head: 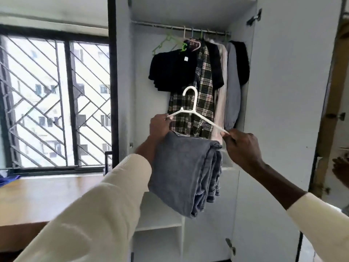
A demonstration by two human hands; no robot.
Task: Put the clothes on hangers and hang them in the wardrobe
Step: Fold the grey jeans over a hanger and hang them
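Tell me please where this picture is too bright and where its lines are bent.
Head view: the window is overexposed, so the buildings outside look washed out; wide-angle distortion tilts the wardrobe sides and door; both hands, left and right, and the white hanger are fairly sharp.

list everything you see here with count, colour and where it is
hanger: 1, white, held up in front of the wardrobe, one end in each hand
folded garment: 1, grey-blue, draped below the hanger
wardrobe: 1, white, open, centre
rail: 1, metal, top of wardrobe
hung clothes: several, black, plaid, pale, grey, on the rail
empty hanger: 1, green, left on the rail
window: 1, dark frame with grille, left
desk: 1, wooden, under the window
left hand: grip on the hanger's left end
right hand: pinches the hanger's right end
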